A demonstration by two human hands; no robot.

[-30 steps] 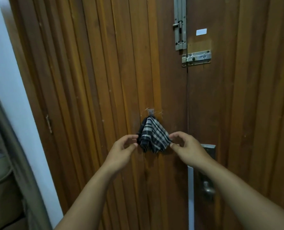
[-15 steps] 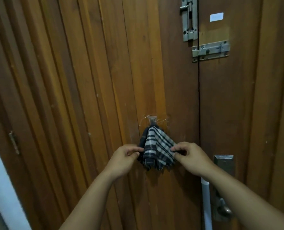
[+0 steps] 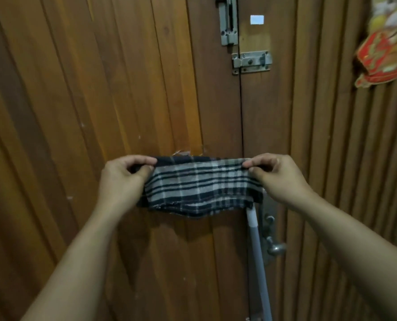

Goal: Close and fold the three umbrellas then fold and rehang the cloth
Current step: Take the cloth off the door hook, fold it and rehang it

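Up close, a dark navy and grey plaid woven cloth (image 3: 199, 188) hangs stretched flat between two bare hands in front of a reddish-brown door of vertical wooden slats (image 3: 100, 89). The left hand (image 3: 123, 179) pinches the cloth's upper left corner between thumb and curled forefinger, its other fingers tucked behind the fabric. The right hand (image 3: 278, 177) pinches the upper right corner the same way, thumb under and forefinger over the top edge. Between the two hands the top edge runs taut and nearly level, while the lower edge sags a little and looks frayed. The cloth appears doubled, with a darker layer showing along its top and left side.

Just above the cloth, between the hands, scraped pale marks (image 3: 181, 153) show on the wood. Below the right hand a pale grey and white rod (image 3: 256, 246) leans against the door, its upper end hidden behind the cloth's lower right corner. Just right of the rod, under the right wrist, sits a silver metal door handle with a round knob (image 3: 275, 247). Well above the right hand are a horizontal grey slide bolt (image 3: 252, 62), a vertical grey slide bolt (image 3: 227, 22) and a small white sticker (image 3: 257, 19). Far up and to the right of the right hand hangs a red and gold ornament (image 3: 383, 49).
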